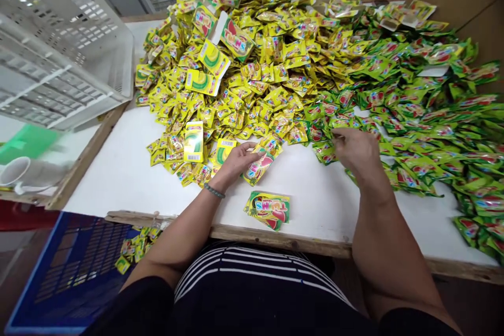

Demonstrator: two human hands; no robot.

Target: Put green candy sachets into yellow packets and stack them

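My left hand point(238, 161) is closed around a small printed candy box point(258, 169) marked TWINS. A yellow candy sachet point(272, 143) sits at the box's upper end. Over to the right, my right hand point(357, 155) has its fingers pinched at the near edge of the green sachets, on a green candy sachet point(323, 134); its fingertips are partly hidden. On the white table in front of me lie a few flat TWINS boxes point(271, 207), overlapping. More yellow boxes point(193, 142) rest by the heap, left of my left hand.
A large heap of yellow sachets point(268, 73) covers the table's back, merging into green sachets point(425, 131) on the right. A white plastic crate point(98, 79) stands at left, near a white cup point(37, 173). Below is a blue basket point(71, 268) with some sachets.
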